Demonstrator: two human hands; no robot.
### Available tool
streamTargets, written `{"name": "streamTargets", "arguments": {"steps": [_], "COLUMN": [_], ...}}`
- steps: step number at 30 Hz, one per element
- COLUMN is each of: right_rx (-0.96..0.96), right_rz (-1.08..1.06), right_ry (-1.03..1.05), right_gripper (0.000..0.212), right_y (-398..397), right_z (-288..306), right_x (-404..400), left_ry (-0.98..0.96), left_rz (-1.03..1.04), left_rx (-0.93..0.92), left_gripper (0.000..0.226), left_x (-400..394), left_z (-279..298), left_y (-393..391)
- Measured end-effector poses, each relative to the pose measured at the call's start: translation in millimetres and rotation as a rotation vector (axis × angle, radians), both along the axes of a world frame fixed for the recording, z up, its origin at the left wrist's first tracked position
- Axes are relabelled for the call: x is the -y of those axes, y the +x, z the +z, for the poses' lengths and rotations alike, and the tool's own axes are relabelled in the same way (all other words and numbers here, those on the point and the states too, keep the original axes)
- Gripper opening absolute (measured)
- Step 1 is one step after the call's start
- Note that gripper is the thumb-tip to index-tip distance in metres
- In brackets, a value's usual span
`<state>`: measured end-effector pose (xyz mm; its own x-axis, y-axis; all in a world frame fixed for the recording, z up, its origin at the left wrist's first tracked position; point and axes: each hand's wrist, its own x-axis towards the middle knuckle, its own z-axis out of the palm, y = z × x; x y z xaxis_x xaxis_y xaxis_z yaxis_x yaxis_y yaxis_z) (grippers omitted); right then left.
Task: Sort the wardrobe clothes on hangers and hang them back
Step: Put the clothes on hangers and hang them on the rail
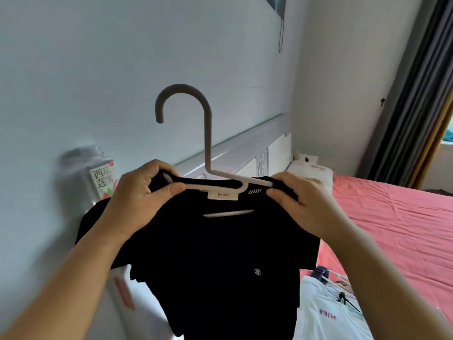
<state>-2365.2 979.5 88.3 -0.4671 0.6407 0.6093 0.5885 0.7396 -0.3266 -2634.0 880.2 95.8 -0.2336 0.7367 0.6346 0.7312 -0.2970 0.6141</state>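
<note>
Flanking shirt (220,253): bottle (98,177), perhaps; bed (392,217)

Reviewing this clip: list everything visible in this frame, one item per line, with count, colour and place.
T-shirt: one, black, on the hanger, centre.
Hanger: one, white with grey hook, through the T-shirt's neck.
Bottle: one, clear with printed label, left, blurred.
Bed sheet: one, pink, right.
Headboard: one, white, behind the hanger.
Pillow: one, white, by the headboard.
White clothes: several, on hangers, lower right on the bed.
Curtain: one, dark grey, far right.
Left hand: pinches the T-shirt's left shoulder.
Right hand: pinches the T-shirt's right shoulder.
</note>
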Motion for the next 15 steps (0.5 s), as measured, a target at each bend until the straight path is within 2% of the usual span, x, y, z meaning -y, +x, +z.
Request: {"name": "streamTargets", "arguments": {"steps": [3,8,12,15], "right_rx": [-0.037,-0.084,-0.18,-0.248], "right_rz": [0.085,0.211,0.336,0.443], "right_ry": [0.079,0.136,0.031,-0.046], "right_gripper": [0.014,0.016,0.019,0.015], "right_y": [-23,-57,-61,-64], "right_z": [4,10,18,26], "right_x": [3,8,4,3], "left_ry": [0.021,0.069,0.075,0.131], "left_rz": [0.056,0.14,0.317,0.507], "left_rx": [-0.026,-0.107,-0.2,-0.359], "left_gripper": [0.021,0.022,0.032,0.039], "left_x": [17,44,69,99], "left_z": [6,9,11,14], "left_y": [-7,-8,-20,-28]}}
